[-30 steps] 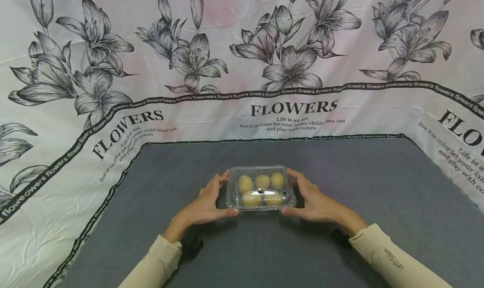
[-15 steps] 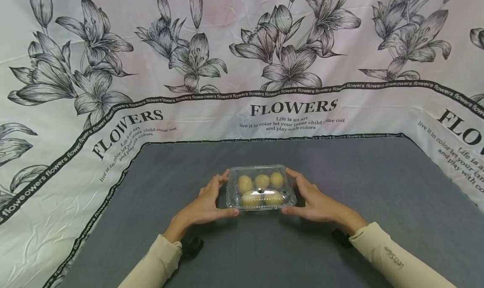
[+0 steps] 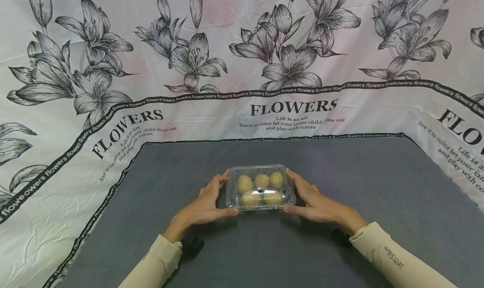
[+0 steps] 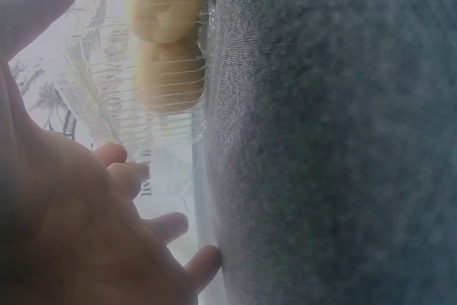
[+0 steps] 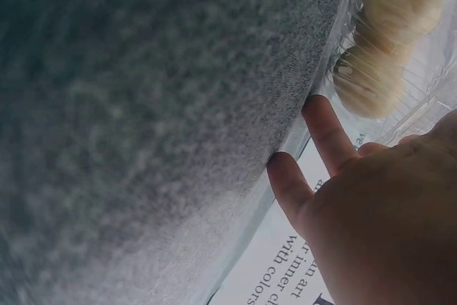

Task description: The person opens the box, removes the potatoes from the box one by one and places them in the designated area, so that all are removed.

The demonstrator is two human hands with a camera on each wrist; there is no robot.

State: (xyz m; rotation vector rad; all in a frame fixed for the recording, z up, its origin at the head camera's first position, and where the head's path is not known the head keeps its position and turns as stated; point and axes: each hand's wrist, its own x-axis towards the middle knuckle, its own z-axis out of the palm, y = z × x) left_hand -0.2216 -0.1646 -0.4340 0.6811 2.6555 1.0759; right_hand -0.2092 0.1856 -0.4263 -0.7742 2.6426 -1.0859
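A clear plastic clamshell box (image 3: 233,195) with its lid down lies on the grey table, in the middle of the head view. Several round, pale yellow pieces (image 3: 262,181), like small potatoes or fruit, sit inside. My left hand (image 3: 204,207) holds the box's left side, thumb at the near corner and fingers toward the far corner. On the right side my right hand (image 3: 317,202) does the same. In the left wrist view the ribbed box wall (image 4: 114,98) stands beside my fingers. Two fingertips of the right hand (image 5: 385,205) touch the table in the right wrist view.
The grey cloth-covered table (image 3: 242,254) spreads around the box. Behind it and along both sides hangs a white sheet (image 3: 211,124) printed with flowers and lettering. Dark devices (image 3: 193,247) are worn at the wrists, below cream sleeves (image 3: 159,258).
Very little differs. The right thumb tip has slid slightly to the right along the near edge of the box, while the left hand stays in place.
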